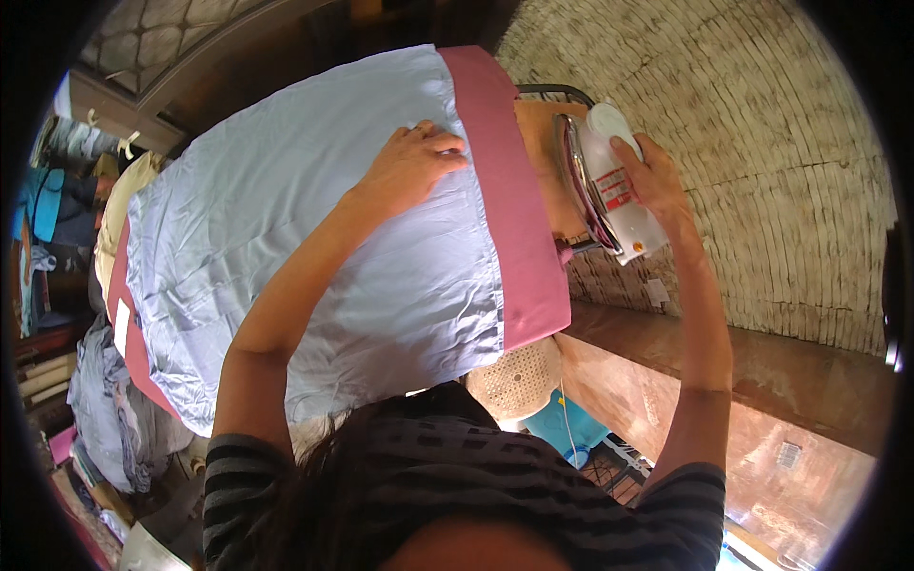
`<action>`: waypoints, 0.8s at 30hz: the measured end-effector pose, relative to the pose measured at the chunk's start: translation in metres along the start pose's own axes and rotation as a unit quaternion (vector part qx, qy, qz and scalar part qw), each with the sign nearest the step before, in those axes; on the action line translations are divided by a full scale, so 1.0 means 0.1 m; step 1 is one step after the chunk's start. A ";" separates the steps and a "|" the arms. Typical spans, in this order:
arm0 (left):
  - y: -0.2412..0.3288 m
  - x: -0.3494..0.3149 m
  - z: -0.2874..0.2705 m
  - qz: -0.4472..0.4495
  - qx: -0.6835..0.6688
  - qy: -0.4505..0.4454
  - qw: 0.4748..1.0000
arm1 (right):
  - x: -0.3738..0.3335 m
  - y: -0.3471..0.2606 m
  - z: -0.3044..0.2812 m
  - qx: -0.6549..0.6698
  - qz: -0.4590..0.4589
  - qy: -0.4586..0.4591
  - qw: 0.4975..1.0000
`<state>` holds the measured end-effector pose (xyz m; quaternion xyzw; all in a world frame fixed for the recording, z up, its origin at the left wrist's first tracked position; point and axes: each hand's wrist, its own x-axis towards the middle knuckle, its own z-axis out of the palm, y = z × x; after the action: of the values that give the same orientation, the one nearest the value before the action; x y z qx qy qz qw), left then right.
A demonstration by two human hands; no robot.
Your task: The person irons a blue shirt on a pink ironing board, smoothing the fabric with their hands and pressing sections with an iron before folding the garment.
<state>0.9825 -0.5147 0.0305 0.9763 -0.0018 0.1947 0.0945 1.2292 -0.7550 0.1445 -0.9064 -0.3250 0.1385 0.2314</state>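
Observation:
A light blue cloth (314, 219) with wrinkles lies spread over a padded ironing board with a dusky pink cover (519, 247). Near the cloth's right edge, my left hand (411, 167) rests on it with fingers loosely bent and apart. At the board's right end, my right hand (655, 181) is closed round a white plastic bottle (619, 186) with a red label. Right beside the bottle, an iron (577, 171) with a shiny metal edge is tipped up on the end of the board. The bottle hides most of the iron.
A textured wall (752, 143) stands close on the right, above a brown ledge (724, 352). Below the board are a perforated beige seat (514, 381) and a blue object (571, 423). Piled clothes (114, 409) lie at the left. A dark lattice door (143, 57) is behind.

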 end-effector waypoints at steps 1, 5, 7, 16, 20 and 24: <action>-0.02 -0.01 -0.02 0.003 -0.011 0.002 1.000 | 0.09 0.03 0.04 -0.005 0.001 0.006 1.000; -0.02 0.06 -0.05 0.019 -0.029 -0.007 0.999 | 0.40 0.33 0.24 0.015 -0.003 0.030 0.999; -0.04 0.09 -0.09 0.019 -0.032 -0.022 0.999 | 0.43 0.34 0.35 0.037 -0.003 0.040 0.998; -0.14 0.23 -0.17 0.043 -0.074 -0.056 0.995 | -0.38 -0.15 0.68 -0.108 -0.284 0.278 0.911; -0.07 0.37 -0.12 0.049 -0.044 -0.042 0.997 | -1.05 -0.27 1.44 0.071 -0.257 0.101 0.958; 0.01 0.45 -0.10 0.025 -0.003 -0.071 0.997 | -1.16 -0.44 1.72 0.040 -0.186 0.128 0.973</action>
<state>1.0202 -0.5126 0.0567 0.9871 -0.0338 0.1271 0.0916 1.0496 -0.7443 0.0322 -0.8304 -0.4494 -0.0110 0.3292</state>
